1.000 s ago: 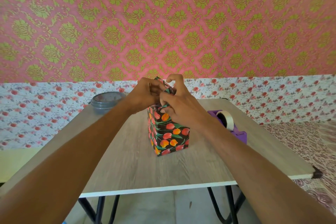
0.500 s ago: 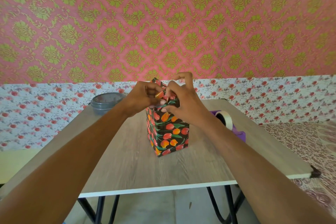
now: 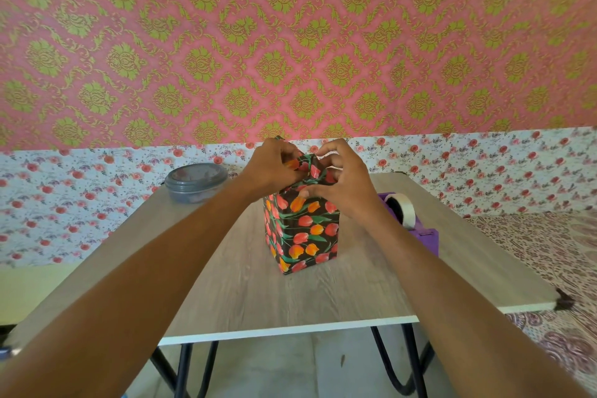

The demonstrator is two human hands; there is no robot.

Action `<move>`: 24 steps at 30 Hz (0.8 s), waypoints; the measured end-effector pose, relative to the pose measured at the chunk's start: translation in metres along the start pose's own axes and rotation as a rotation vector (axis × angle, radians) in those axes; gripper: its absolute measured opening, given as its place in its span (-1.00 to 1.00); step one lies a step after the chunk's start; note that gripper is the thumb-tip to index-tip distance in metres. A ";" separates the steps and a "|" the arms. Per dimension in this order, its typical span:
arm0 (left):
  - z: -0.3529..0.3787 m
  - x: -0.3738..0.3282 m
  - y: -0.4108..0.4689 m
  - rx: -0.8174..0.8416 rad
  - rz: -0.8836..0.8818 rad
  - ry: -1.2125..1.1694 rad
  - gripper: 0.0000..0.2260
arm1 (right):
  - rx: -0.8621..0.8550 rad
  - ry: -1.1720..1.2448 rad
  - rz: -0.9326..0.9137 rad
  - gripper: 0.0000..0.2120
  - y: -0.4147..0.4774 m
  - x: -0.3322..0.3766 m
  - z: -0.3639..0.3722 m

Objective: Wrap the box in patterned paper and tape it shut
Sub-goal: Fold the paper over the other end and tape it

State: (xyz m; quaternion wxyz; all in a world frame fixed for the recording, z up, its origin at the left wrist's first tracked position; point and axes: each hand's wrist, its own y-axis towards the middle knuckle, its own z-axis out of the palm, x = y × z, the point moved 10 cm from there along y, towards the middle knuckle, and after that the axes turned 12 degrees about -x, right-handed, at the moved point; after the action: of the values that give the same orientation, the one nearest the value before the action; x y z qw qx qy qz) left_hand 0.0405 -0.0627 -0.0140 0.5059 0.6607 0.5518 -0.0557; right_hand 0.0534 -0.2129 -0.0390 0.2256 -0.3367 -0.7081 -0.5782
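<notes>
Your box [image 3: 303, 229], covered in black tulip-print paper [image 3: 310, 165], stands upright at the middle of the table [image 3: 290, 300]. Your 2 hands meet at its top. Your left hand [image 3: 271, 168] pinches the raised paper flap from the left, and your right hand [image 3: 342, 181] curls onto it from the right. A purple tape dispenser [image 3: 420, 233] sits just right of the box, and a grey lidded container [image 3: 196, 182] is at the far left.

The left hand [image 3: 274, 170] and right hand [image 3: 344, 186], pressed together over the top of the box [image 3: 303, 229] a second before, drew slightly apart, and a pinched-up fold of patterned paper [image 3: 310, 166] came into sight standing upright between their fingertips
</notes>
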 end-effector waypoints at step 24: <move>0.003 -0.024 0.000 0.023 0.031 -0.019 -0.93 | -0.058 0.147 0.087 -0.88 0.009 -0.012 -0.018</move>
State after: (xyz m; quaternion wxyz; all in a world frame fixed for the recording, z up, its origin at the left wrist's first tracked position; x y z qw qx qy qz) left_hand 0.0331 -0.0808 -0.0002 0.5043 0.6743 0.5361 -0.0604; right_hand 0.0665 -0.2321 -0.0372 0.2921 -0.3301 -0.6574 -0.6112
